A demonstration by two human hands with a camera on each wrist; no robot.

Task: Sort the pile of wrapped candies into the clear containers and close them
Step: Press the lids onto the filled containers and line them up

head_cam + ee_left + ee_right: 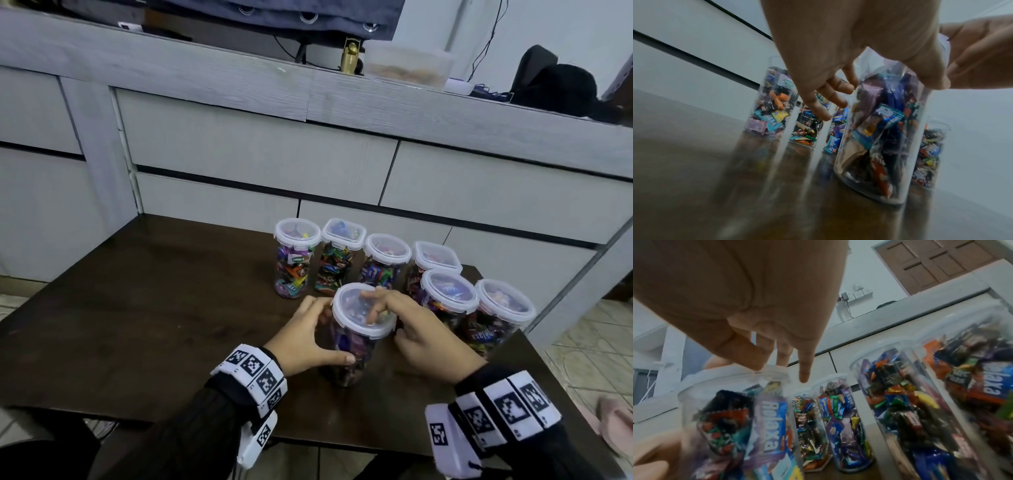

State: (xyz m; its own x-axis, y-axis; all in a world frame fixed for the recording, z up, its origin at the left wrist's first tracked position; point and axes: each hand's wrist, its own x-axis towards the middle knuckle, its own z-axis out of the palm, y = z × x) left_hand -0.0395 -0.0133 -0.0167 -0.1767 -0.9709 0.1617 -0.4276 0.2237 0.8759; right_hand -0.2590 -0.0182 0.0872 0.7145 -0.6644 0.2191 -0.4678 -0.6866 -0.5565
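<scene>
Nearest me on the dark table (137,308) stands a clear container (359,346) packed with wrapped candies, its clear white-rimmed lid (349,301) on top. My left hand (334,332) wraps its left side, thumb across the front and fingers round the back. The fingers of my right hand (383,325) rest on the lid. In the left wrist view the left hand (879,100) cups the same container (879,138). The right wrist view shows the right hand (780,371) touching the lid (735,374) above the container (740,426). No loose candies show on the table.
Several more candy-filled containers with lids on stand behind and to the right, from the far left one (296,260) to the far right one (503,308). Grey cabinet drawers (257,154) rise right behind the table. The table's right edge lies close to the rightmost container.
</scene>
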